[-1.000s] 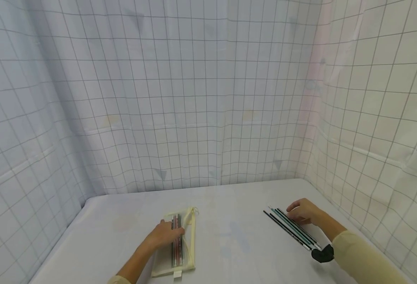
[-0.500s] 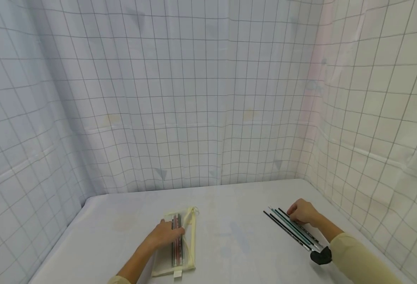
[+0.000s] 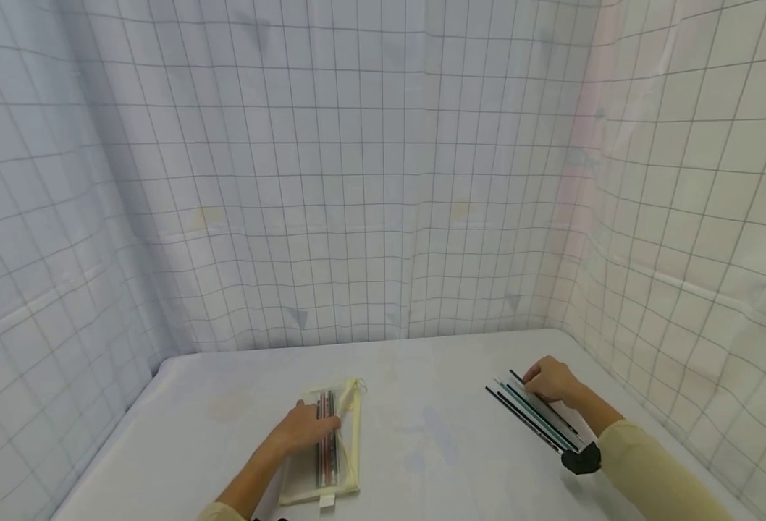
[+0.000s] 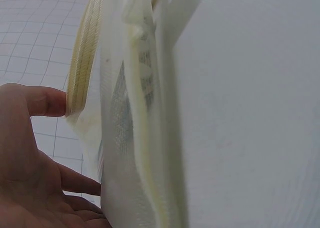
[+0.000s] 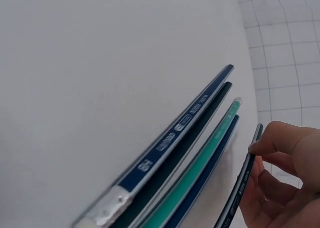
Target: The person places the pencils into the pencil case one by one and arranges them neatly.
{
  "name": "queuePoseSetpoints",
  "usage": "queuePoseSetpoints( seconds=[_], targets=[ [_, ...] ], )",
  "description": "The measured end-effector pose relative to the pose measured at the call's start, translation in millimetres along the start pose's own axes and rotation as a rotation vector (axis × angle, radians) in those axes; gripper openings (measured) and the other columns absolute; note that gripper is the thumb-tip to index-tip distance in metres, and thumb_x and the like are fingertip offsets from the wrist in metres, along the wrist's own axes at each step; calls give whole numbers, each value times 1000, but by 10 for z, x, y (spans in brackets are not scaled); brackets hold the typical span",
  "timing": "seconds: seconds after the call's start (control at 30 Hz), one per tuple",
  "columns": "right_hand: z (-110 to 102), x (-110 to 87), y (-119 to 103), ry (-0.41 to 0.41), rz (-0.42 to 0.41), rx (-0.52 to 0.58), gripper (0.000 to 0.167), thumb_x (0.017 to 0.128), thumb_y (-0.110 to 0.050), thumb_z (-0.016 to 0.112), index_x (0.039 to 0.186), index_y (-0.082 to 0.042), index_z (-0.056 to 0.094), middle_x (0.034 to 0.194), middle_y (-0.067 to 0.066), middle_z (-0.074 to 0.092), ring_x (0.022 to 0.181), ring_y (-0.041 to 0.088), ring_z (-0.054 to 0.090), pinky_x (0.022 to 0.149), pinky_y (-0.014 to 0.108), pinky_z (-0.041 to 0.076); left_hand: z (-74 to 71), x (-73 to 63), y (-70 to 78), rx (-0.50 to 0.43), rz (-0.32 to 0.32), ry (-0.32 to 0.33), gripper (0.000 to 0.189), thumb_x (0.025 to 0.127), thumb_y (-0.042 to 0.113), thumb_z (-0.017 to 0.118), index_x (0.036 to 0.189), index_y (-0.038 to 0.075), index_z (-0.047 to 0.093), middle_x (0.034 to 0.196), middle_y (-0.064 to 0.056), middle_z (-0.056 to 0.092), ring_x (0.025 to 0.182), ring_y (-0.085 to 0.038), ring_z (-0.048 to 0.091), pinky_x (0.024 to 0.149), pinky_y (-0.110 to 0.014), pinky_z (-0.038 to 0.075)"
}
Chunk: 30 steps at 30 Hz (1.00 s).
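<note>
A translucent mesh zip pouch [image 3: 354,456] with pale yellow edging lies left of centre, several pencils [image 3: 326,467] showing in it. My left hand [image 3: 305,428] grips this pouch. In the left wrist view the thumb is against the yellow zip edge [image 4: 82,62], and the fingers touch the mesh side lower down. At the right, my right hand [image 3: 551,378] pinches a dark pencil [image 5: 242,183] between thumb and fingers. Beside it lie several loose pencils: a blue one [image 5: 172,130] marked HB, a dark green one, a bright green one [image 5: 200,173] and another blue one.
A white cloth-covered table [image 3: 422,434] carries everything. White curtains [image 3: 357,181] with a grid pattern enclose its back and sides. A black wrist camera [image 3: 581,458] on the right wrist overlaps the lower ends of the pencils in the head view.
My right hand has closed on the rightmost dark pencil and drawn it up and away from the others. The left hand and the pouch have stayed in place.
</note>
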State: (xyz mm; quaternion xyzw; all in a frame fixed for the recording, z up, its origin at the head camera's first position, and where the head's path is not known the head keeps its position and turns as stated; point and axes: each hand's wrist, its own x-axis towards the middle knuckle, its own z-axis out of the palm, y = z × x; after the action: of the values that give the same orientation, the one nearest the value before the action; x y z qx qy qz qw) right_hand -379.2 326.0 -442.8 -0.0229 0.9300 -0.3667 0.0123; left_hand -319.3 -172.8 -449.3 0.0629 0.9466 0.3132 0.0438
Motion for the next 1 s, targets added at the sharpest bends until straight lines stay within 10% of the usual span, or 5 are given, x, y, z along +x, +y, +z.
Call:
queuePoseSetpoints(
  seconds=[1.0],
  targets=[
    [403,201,-755,-67,87,333,34,90,-2,70,122,11,68,105,14,68,80,22,64,72,35,59,9,3,-17,8,15,11,75,90,39,61,127,-26,54,137,-48,47,140,-64,28,110,-71,29]
  ],
)
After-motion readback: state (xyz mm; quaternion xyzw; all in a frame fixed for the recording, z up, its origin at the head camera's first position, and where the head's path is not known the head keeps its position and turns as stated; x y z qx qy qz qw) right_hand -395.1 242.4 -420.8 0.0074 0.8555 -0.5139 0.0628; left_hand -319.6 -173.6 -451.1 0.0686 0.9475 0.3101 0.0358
